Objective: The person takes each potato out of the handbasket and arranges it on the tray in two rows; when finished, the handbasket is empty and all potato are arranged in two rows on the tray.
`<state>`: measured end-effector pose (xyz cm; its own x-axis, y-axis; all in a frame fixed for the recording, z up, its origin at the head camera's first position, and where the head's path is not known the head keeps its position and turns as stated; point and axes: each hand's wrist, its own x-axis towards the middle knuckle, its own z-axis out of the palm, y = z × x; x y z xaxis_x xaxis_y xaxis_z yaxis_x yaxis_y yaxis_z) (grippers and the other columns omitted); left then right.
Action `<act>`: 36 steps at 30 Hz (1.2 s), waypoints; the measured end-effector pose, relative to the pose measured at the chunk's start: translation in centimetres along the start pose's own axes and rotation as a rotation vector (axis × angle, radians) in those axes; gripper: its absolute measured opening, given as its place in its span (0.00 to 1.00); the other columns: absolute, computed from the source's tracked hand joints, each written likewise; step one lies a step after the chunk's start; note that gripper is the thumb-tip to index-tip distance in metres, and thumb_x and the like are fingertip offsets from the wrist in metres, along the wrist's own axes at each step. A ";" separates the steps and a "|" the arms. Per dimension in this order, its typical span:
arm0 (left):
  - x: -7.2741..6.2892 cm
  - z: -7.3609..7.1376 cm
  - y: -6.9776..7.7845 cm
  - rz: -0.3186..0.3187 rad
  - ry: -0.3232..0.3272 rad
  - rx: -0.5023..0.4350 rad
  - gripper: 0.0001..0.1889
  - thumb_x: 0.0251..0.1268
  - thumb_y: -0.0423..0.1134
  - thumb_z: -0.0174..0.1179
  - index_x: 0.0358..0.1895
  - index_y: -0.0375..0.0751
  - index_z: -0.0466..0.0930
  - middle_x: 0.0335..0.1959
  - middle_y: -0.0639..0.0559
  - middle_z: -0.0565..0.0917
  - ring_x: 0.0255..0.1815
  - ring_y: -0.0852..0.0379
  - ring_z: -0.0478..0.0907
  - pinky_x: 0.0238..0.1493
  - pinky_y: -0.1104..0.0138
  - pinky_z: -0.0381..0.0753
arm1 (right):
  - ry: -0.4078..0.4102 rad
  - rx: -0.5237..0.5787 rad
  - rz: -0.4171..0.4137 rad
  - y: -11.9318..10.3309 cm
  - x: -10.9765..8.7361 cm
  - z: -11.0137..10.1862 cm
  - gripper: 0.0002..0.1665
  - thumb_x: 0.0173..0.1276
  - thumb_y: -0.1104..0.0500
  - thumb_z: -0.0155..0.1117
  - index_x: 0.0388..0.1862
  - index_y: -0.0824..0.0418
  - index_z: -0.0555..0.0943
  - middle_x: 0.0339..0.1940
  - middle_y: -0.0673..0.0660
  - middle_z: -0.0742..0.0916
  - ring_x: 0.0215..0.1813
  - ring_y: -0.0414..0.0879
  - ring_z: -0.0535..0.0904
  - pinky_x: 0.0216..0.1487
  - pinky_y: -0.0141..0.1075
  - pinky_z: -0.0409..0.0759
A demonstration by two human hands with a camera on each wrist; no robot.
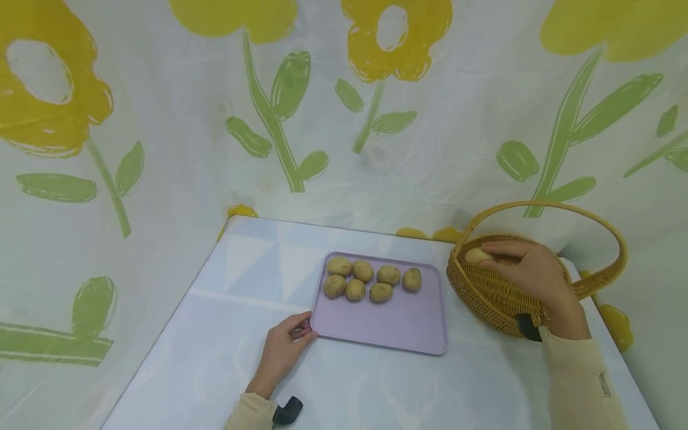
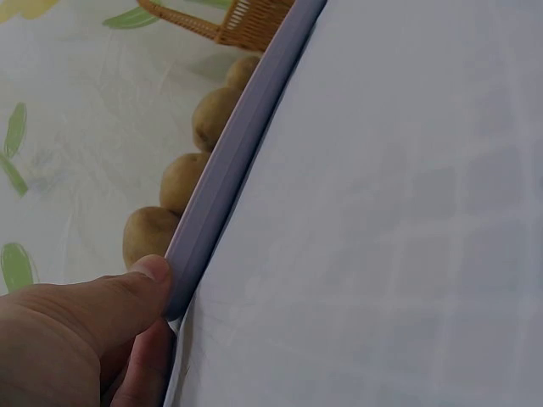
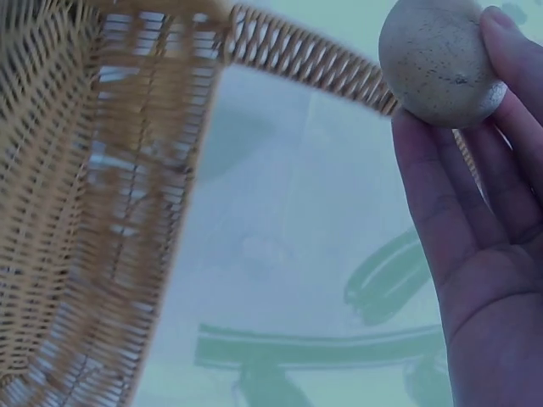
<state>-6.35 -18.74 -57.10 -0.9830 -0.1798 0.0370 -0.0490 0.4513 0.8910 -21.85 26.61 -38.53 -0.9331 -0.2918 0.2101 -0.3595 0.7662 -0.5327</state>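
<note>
A potato [image 1: 477, 255] is pinched between the thumb and fingers of my right hand [image 1: 529, 272], over the left part of the wicker basket [image 1: 505, 286]. The right wrist view shows this potato [image 3: 443, 64] at the fingertips, pale brown and speckled, with the basket's wall beside it. My left hand [image 1: 285, 349] grips the near left corner of a lilac tray [image 1: 381, 325]. Its thumb [image 2: 153, 270] lies on the tray rim [image 2: 229, 161] in the left wrist view, other fingers lower down. Several potatoes [image 1: 362, 272] sit in two rows in the tray's far part.
The basket's tall arched handle [image 1: 618, 239] rises at the right. Under everything is a table [image 1: 215, 340] with a pale blue and white patterned cover. A flower-printed cloth [image 1: 177, 119] hangs behind the table and along its sides.
</note>
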 end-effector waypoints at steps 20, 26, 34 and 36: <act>0.1 0.2 0.0 0.017 -0.005 -0.006 0.23 0.58 0.29 0.73 0.59 0.37 0.84 0.42 0.48 0.87 0.48 0.51 0.87 0.53 0.75 0.91 | 0.029 0.157 -0.149 -3.0 -3.0 4.3 0.21 0.57 0.61 0.82 0.50 0.50 0.91 0.51 0.54 0.92 0.52 0.18 0.78 0.54 0.08 0.75; 0.1 0.1 0.1 0.016 -0.003 -0.021 0.23 0.58 0.28 0.73 0.59 0.37 0.83 0.43 0.47 0.87 0.49 0.50 0.87 0.53 0.75 0.90 | 0.052 0.170 -0.221 -2.7 -3.0 6.9 0.22 0.55 0.63 0.82 0.50 0.53 0.91 0.50 0.56 0.92 0.55 0.18 0.77 0.56 0.07 0.74; 0.0 0.2 -0.2 0.029 0.012 -0.031 0.23 0.58 0.28 0.73 0.59 0.37 0.84 0.44 0.47 0.88 0.49 0.50 0.87 0.53 0.76 0.90 | 0.110 0.171 -0.356 -2.5 -2.6 10.5 0.25 0.47 0.69 0.83 0.47 0.61 0.90 0.47 0.58 0.92 0.54 0.33 0.85 0.56 0.08 0.76; 0.0 0.2 -0.2 0.031 0.010 -0.024 0.23 0.58 0.28 0.73 0.59 0.37 0.84 0.44 0.47 0.88 0.50 0.50 0.86 0.53 0.76 0.90 | 0.099 0.200 -0.345 -2.4 -2.7 11.2 0.25 0.48 0.69 0.83 0.48 0.61 0.90 0.47 0.59 0.92 0.53 0.32 0.85 0.55 0.08 0.77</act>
<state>-6.35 -18.67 -57.36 -0.9821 -0.1752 0.0694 -0.0140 0.4353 0.9002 -18.57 19.15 -47.06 -0.7562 -0.4480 0.4770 -0.6542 0.5034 -0.5644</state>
